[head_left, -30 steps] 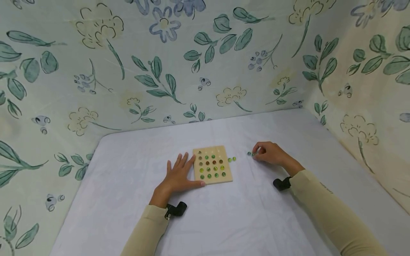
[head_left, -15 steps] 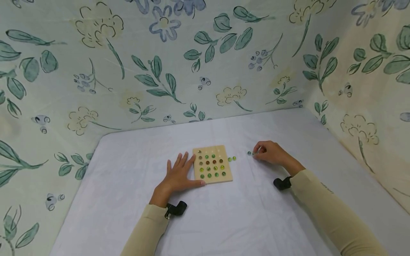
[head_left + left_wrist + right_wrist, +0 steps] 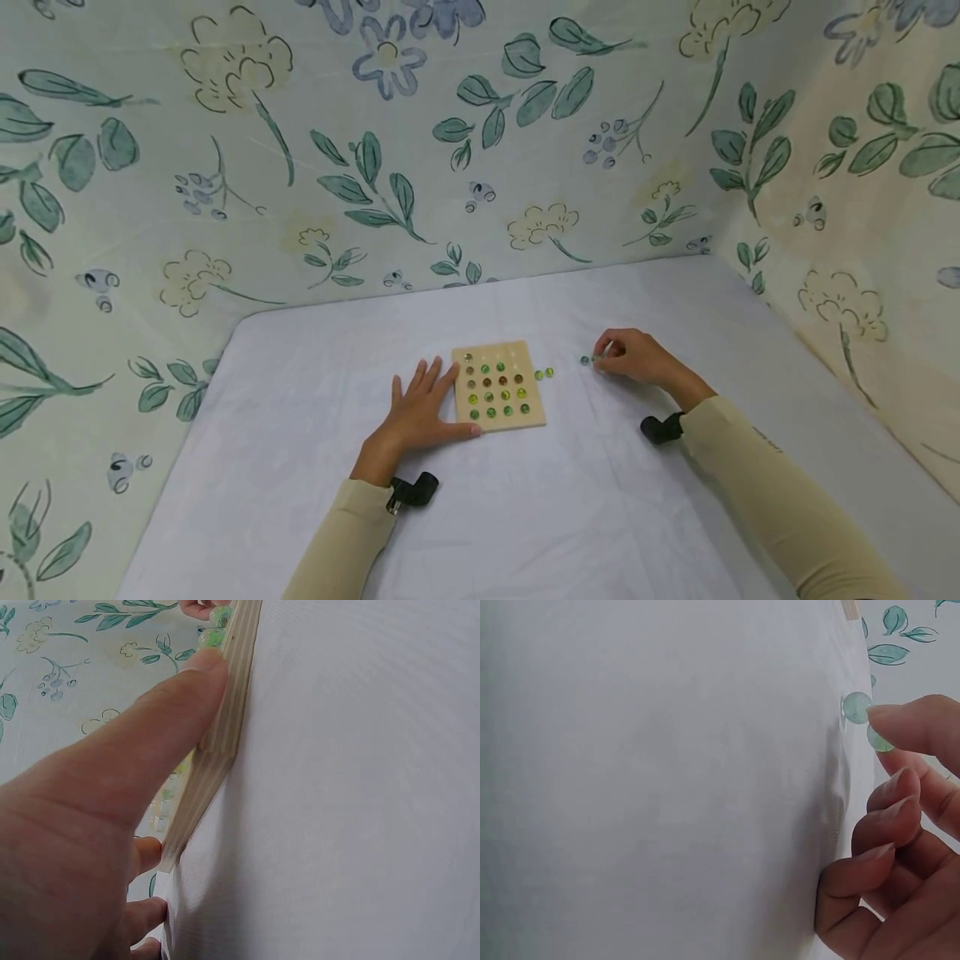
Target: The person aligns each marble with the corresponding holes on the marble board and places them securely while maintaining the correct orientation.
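Note:
A square wooden board (image 3: pixel 498 420) lies on the white cloth, with several glass marbles in its holes, green, yellow-green, reddish brown and clear. My left hand (image 3: pixel 411 414) rests at its left side with fingers spread. The thumb (image 3: pixel 161 724) lies along the board's front edge and the fingertips touch its left edge. To the right of the board, my right hand (image 3: pixel 636 358) pinches a green marble (image 3: pixel 880 740) between thumb and forefinger, low over the cloth. The other fingers are curled. A bluish-green marble (image 3: pixel 857 708) sits just beside the thumb tip.
Two yellow-green marbles (image 3: pixel 544 374) lie on the cloth near the board's right edge. A floral curtain (image 3: pixel 480 200) hangs behind the table and along its sides. Small black cameras are strapped to both wrists.
Almost nothing differs. The right hand stays by the marbles with only a slight shift of its fingers, and the left hand and board keep their places.

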The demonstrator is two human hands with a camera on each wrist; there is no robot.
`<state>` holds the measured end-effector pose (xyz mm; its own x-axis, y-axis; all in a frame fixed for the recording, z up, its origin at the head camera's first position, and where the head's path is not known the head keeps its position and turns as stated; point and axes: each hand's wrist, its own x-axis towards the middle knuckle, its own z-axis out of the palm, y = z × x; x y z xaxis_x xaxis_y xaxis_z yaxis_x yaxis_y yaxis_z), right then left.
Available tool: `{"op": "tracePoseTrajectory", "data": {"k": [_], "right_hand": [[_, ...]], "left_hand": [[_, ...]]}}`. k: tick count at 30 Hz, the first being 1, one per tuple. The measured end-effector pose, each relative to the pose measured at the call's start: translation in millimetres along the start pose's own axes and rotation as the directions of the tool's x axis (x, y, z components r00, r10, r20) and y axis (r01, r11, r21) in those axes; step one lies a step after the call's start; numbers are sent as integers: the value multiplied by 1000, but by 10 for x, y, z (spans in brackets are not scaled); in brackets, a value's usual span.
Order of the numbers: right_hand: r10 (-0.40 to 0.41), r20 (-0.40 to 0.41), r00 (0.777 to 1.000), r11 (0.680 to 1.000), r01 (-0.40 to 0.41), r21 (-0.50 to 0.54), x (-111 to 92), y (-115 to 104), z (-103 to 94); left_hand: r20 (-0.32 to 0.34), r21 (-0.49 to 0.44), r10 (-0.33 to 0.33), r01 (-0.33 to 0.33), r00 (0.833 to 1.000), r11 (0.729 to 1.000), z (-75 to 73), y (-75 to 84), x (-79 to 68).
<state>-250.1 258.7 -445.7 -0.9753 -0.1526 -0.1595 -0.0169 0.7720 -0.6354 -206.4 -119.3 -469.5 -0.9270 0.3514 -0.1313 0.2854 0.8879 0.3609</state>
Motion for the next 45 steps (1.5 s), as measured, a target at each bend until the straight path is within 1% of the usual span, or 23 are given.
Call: {"op": "tracePoseTrajectory", "data": {"k": [6,14,21,26,33,39,45], "right_hand": [[-35,6,999,999,35,3,27,0,-1],[-75,-18,997,997,76,18,32,-93,25],[-67,-32,997,998,67,7,74,-188,70],[-56,-29,998,998,57,25,79,-290,85],[-85,-27,996,996,85,27,126,-374,136],[-89,-31,996,996,89,25,150,-410,188],[-95,-46,994,995,97,27,165,-478,215]], "left_hand": [[0,-3,-3,3,1000,1000,-5,-2,4],[-10,-12,4,-5,1000,1000,-5,-12,-6],[-9,-23,3,-3,1000,1000,2,-26,-12],[-9,-19,5,-5,1000,1000,0,-27,-12],[-17,-29,8,-9,1000,1000,12,-21,-12],[-7,-27,2,-2,1000,1000,21,-12,-5],[-13,-16,7,-7,1000,1000,16,-15,-1]]}}
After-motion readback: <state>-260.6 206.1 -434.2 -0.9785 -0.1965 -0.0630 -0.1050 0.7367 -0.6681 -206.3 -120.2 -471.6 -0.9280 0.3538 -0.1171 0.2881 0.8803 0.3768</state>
